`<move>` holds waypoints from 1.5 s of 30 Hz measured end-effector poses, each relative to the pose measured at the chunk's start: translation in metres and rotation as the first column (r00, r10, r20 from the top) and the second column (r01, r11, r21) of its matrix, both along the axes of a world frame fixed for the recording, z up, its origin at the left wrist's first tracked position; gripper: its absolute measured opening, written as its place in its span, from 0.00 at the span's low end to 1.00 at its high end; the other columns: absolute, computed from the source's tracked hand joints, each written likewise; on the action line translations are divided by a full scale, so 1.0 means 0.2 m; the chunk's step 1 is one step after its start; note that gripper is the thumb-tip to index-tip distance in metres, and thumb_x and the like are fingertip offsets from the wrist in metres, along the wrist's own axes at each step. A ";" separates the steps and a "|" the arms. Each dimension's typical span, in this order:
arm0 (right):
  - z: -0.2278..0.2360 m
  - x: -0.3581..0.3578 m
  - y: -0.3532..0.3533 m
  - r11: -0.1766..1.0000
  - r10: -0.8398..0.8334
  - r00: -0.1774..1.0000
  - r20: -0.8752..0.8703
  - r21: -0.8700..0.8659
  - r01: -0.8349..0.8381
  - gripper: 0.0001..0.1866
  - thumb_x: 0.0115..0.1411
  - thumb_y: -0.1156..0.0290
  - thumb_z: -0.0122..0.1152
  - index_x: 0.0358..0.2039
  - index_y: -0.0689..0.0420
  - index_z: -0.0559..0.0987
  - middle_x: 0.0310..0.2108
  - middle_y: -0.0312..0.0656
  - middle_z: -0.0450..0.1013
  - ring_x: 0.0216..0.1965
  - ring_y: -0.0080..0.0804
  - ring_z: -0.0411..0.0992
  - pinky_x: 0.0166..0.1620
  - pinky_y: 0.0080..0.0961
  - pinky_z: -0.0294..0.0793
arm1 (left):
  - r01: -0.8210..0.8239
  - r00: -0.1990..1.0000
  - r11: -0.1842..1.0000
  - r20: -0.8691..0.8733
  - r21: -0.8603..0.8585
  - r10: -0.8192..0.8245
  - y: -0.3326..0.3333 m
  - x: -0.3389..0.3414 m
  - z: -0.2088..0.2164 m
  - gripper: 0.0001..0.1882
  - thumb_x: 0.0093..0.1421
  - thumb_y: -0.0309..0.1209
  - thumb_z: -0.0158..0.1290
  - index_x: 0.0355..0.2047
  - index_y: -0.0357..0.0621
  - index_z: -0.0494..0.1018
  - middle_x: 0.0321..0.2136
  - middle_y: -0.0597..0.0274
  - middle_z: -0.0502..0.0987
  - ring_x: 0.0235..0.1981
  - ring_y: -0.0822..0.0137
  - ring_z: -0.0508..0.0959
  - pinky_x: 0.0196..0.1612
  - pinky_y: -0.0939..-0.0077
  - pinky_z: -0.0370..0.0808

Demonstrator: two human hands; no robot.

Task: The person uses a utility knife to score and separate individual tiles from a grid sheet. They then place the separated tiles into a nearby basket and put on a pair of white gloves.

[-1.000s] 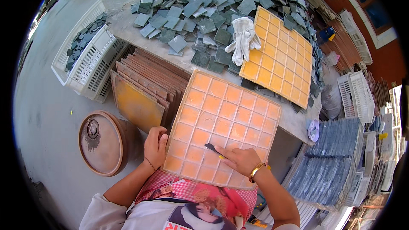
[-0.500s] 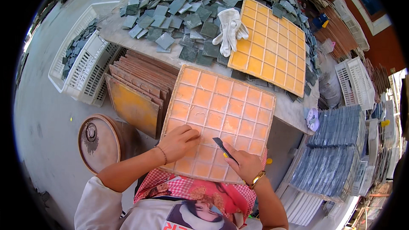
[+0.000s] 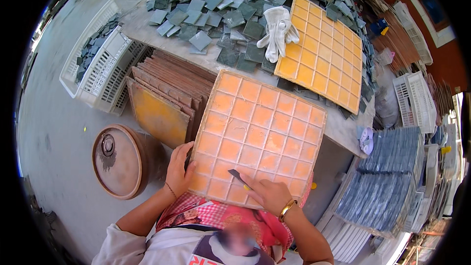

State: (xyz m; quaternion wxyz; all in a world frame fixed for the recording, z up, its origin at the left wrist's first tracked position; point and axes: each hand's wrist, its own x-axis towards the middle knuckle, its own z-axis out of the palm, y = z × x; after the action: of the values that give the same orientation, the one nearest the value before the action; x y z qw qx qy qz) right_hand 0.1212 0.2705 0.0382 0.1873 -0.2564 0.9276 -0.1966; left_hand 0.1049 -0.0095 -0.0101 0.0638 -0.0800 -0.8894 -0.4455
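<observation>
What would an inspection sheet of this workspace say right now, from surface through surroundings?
Surface: pale tabletop, heaped with loose green-grey tiles.
Job's things: orange grid tray over the lap, whitish film on its squares; dark scraper above it, contact unclear.
Clutter: white gloves overlapping a yellow grid tray.
Grips: left grip at the orange grid tray's left edge; right grip holding the dark scraper.
Cables: nothing seen.
Surroundings: brown drum and white crate left; wrapped blue-grey stacks right.
</observation>
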 end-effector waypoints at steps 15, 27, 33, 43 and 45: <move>0.00 0.09 -0.02 0.984 0.127 0.984 -0.126 -0.112 -0.141 0.27 0.58 0.56 0.55 0.60 0.38 0.65 0.19 0.34 0.68 0.17 0.33 0.69 0.17 0.29 0.65 | -0.050 0.999 0.998 -0.001 0.034 0.050 0.04 0.02 -0.05 0.25 0.55 0.19 0.46 0.55 0.36 0.61 0.41 0.43 0.70 0.42 0.45 0.70 0.48 0.62 0.67; 0.01 0.09 0.04 0.989 0.132 0.989 -0.073 -0.057 -0.136 0.28 0.59 0.56 0.55 0.60 0.37 0.64 0.19 0.34 0.69 0.20 0.31 0.70 0.19 0.28 0.66 | -0.073 0.997 0.995 -0.037 0.061 0.075 0.03 0.00 -0.04 0.25 0.54 0.18 0.47 0.54 0.37 0.64 0.37 0.45 0.72 0.39 0.46 0.72 0.44 0.63 0.70; 0.03 -0.05 0.20 0.991 0.096 0.967 -0.237 0.118 -0.070 0.28 0.58 0.55 0.56 0.60 0.36 0.66 0.19 0.32 0.69 0.18 0.27 0.69 0.17 0.26 0.65 | -0.057 0.997 0.997 -0.049 0.059 0.060 0.00 -0.08 -0.04 0.25 0.53 0.17 0.47 0.54 0.37 0.65 0.37 0.45 0.73 0.38 0.47 0.74 0.42 0.64 0.71; -0.01 -0.11 0.19 0.988 0.106 0.985 -0.133 0.128 -0.089 0.30 0.58 0.58 0.55 0.61 0.37 0.61 0.18 0.36 0.68 0.19 0.34 0.70 0.20 0.32 0.69 | -0.092 0.995 0.993 -0.037 0.069 0.095 0.01 -0.09 -0.05 0.25 0.53 0.16 0.49 0.53 0.39 0.66 0.36 0.46 0.74 0.37 0.50 0.75 0.42 0.65 0.71; -0.01 -0.08 0.19 0.987 0.144 0.978 -0.148 0.086 -0.133 0.30 0.57 0.57 0.57 0.61 0.40 0.64 0.17 0.35 0.67 0.18 0.33 0.70 0.20 0.31 0.69 | -0.095 0.995 0.991 -0.016 0.091 0.097 0.01 -0.08 -0.05 0.25 0.53 0.16 0.49 0.53 0.39 0.67 0.37 0.46 0.74 0.38 0.50 0.75 0.43 0.66 0.72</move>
State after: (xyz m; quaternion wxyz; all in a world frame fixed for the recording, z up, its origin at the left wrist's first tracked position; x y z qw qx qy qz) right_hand 0.1050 0.3075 0.0367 0.1381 -0.3275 0.9259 -0.1275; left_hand 0.0882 -0.0067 -0.0198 0.0979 -0.0388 -0.8705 -0.4807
